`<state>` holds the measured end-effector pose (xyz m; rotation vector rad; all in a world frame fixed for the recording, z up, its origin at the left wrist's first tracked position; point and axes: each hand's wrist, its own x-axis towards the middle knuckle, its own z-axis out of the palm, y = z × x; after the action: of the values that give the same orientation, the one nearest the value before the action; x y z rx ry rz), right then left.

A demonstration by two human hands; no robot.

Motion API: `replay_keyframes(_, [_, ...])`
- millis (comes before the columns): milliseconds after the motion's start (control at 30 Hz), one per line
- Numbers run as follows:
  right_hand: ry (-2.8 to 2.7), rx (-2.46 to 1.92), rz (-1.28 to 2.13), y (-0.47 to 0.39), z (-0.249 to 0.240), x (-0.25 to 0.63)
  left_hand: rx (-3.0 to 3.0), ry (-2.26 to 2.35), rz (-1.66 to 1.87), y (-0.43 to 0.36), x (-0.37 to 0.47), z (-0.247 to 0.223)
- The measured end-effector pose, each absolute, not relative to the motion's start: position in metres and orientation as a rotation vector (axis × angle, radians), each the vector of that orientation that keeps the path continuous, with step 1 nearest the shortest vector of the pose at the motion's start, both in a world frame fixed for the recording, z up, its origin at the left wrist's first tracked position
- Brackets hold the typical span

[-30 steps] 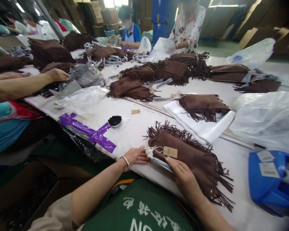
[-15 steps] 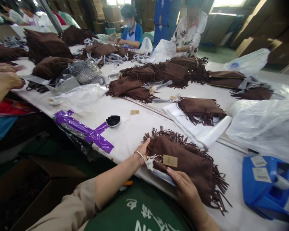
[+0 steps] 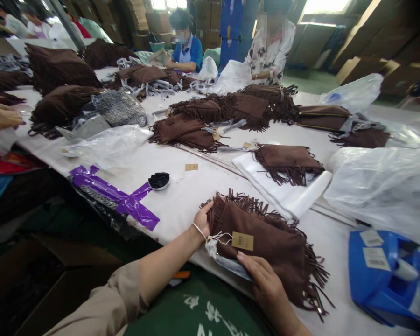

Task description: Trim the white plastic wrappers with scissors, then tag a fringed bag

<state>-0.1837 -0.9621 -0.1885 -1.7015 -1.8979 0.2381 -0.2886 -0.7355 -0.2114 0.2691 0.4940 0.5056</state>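
Observation:
A dark brown fringed bag [image 3: 273, 252] lies at the near table edge, its fringe spread along the far and right sides. At its left end my left hand [image 3: 202, 224] grips it, thumb on top and the other fingers mostly hidden. My right hand [image 3: 270, 285] rests along the near side with fingers stretched out on the brown material; its thumb is hidden. A tan paper tag [image 3: 242, 241] hangs by white string on the bag's face. Between my hands, a plastic-wrapped strip [image 3: 233, 267] runs along the near edge.
A blue tape dispenser [image 3: 383, 275] stands at right. Beyond my bag, another fringed bag [image 3: 290, 158] lies on white sheeting [image 3: 247, 165]. A small dish [image 3: 159, 181] of black pieces and purple tape [image 3: 126, 200] are left. Co-workers [image 3: 187, 49] sit and stand across the table.
The view has shifted slightly, so the table things sit a little further left. My hands keep their places on the bag. At far left, another person's hands have shifted.

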Motion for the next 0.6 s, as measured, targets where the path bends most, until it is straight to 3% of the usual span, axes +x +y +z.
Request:
replay_keyframes(200, [-1.947, -1.693, 0.223, -0.960, -0.196, -0.184, 1.006, 0.553, 0.668, -0.750, -0.296, -0.193])
replay_keyframes(400, [-2.083, -1.742, 0.045, -0.967, -0.200, -0.186, 1.863, 0.374, 0.486, -0.779, -0.274, -0.192])
replay_keyframes(600, [-1.991, -1.979, 0.054, -1.016, -0.189, -0.163, 1.900, 0.405, 0.475, -0.780, -0.270, -0.180])
